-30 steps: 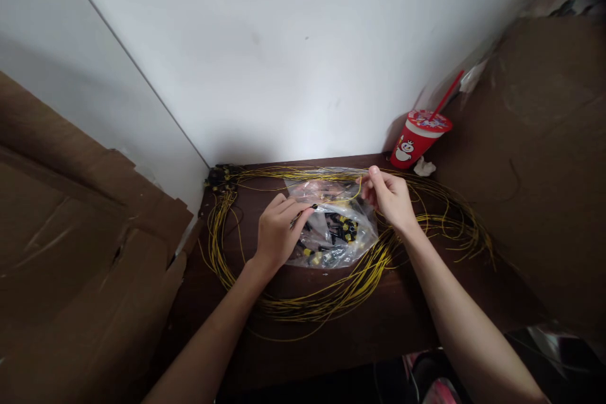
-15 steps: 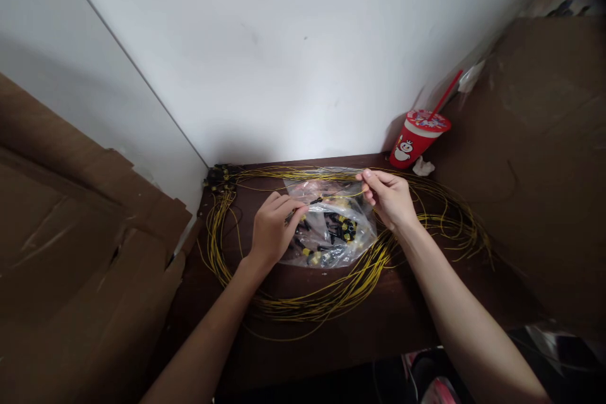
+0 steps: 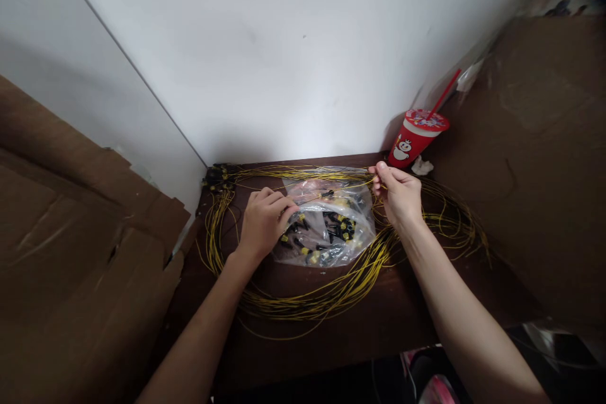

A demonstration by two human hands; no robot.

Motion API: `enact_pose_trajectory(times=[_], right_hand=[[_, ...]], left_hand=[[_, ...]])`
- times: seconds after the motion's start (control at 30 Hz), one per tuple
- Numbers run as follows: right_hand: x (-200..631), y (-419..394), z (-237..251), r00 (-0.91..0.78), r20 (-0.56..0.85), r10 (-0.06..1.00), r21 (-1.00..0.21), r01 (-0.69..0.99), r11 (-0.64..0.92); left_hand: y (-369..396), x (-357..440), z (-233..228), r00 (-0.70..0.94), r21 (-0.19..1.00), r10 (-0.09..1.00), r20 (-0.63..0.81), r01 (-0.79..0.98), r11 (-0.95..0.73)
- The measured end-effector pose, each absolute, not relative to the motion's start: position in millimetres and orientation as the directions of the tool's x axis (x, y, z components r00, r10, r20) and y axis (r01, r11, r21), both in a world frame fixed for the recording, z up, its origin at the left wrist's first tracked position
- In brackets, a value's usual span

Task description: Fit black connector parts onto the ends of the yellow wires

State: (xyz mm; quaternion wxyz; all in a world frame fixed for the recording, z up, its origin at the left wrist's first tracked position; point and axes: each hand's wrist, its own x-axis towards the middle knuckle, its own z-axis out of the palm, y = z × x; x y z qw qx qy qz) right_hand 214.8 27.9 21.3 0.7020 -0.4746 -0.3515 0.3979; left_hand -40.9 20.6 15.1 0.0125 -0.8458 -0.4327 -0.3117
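Note:
My left hand (image 3: 267,221) is closed, thumb and fingers pinching one end of a thin dark strand that runs up to the right. On this line sits a small black sleeve-like piece (image 3: 327,194), between my two hands. From it a thin yellow wire (image 3: 353,186) stretches to my right hand (image 3: 398,192), whose thumb and index finger are pinched on it. Beneath lies a clear plastic bag (image 3: 326,252) holding several black and yellow connectors (image 3: 341,227). A large coil of yellow and black wires (image 3: 312,309) loops around the bag on the dark brown table (image 3: 398,309).
A red cup (image 3: 411,142) with a straw stands at the back right, a crumpled white tissue (image 3: 422,166) beside it. Cardboard (image 3: 71,252) rises at the left, more cardboard (image 3: 544,170) at the right. A white wall (image 3: 293,63) closes off the back. Dark connectors (image 3: 218,177) lie bunched at the back left corner.
My hands have moved apart, the left one leftward and the right one to the right and slightly up. The black piece now sits farther from my left fingertips.

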Motion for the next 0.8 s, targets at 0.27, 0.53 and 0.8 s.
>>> enact_pose_trajectory(times=[0.27,0.53,0.8], right_hand=[[219,31,20,0.493,0.105,0.864,-0.925,-0.271,0.267],[224,32,24,0.469,-0.026,0.883,-0.861,-0.459,0.218],[224,32,24,0.457,-0.044,0.889,-0.848,-0.487,0.209]], left_hand=[[22,-44,17,0.418,0.202,0.732,0.539,0.779,-0.594],[24,-49,19,0.342,0.194,0.760,0.552,0.834,-0.516],[27,-55,19,0.231,0.222,0.779,0.583,0.877,-0.426]])
